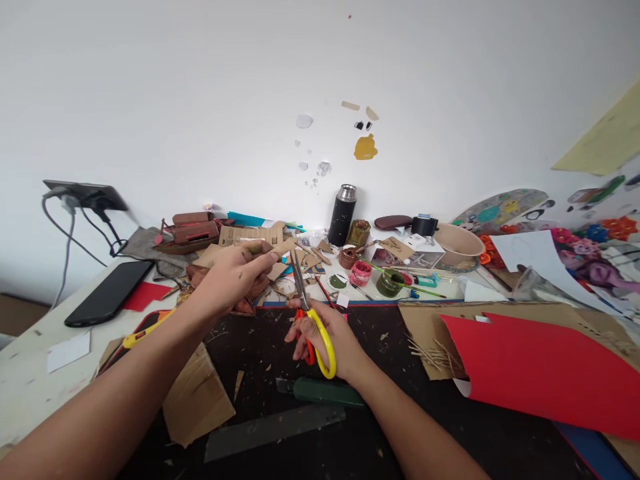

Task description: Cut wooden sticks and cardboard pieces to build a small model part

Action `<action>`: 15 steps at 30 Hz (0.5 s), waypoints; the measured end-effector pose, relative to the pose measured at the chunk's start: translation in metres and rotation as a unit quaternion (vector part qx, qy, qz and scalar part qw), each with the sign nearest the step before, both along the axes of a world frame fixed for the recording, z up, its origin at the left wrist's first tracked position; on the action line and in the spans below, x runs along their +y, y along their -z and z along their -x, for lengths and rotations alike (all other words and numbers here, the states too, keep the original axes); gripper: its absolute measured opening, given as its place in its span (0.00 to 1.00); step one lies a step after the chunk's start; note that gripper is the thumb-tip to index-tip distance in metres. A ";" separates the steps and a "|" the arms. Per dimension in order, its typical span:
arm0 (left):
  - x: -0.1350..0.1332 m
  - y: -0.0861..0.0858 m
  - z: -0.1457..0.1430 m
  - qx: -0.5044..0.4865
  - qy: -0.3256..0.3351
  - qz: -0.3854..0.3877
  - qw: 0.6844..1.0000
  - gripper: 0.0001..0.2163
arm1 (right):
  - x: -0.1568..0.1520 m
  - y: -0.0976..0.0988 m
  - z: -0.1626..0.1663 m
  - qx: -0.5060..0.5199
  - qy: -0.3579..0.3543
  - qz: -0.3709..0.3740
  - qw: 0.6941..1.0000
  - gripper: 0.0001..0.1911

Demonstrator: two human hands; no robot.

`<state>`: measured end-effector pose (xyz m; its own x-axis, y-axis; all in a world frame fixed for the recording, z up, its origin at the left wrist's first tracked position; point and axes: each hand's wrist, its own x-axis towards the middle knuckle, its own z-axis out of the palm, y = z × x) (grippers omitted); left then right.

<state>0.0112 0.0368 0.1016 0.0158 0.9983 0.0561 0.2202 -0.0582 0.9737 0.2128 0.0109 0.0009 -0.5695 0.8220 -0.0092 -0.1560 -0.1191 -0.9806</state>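
On my feed, a clear strip (275, 433) lies nearer than the green cutter (327, 392), a cardboard flap (197, 400) left of it, paint jars (389, 287) beyond. Beyond it too, my right hand (344, 347) grips steel scissors (306, 300) with yellow and red handles; my left hand (237, 270) pinches a tan piece (284, 248).

One head-worn camera here — peering forward and down, close over the table (30, 380), facing the white wall (225, 100).

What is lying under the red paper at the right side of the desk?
Brown cardboard extends from beneath the red paper, with thin brown strips at the paper's left edge. What lies under its middle is covered.
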 end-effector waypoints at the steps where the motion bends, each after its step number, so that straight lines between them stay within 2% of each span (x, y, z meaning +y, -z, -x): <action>1: -0.001 0.000 -0.001 -0.002 0.000 0.007 1.000 0.15 | 0.000 0.001 0.000 -0.005 0.000 -0.005 1.000 0.42; 5: -0.001 0.000 0.000 -0.004 -0.011 0.011 1.000 0.16 | -0.002 0.005 0.000 -0.021 0.006 -0.017 1.000 0.37; 9: 0.000 -0.003 0.003 0.044 -0.031 -0.012 0.998 0.16 | -0.004 0.004 0.002 -0.037 0.009 -0.020 0.999 0.35; 12: -0.002 -0.006 0.003 0.090 -0.020 -0.023 0.995 0.16 | -0.005 -0.002 0.002 -0.055 0.013 -0.022 0.998 0.35; 15: -0.004 -0.007 0.001 0.101 0.008 0.000 0.995 0.16 | -0.007 -0.009 0.000 -0.078 0.022 -0.035 0.996 0.35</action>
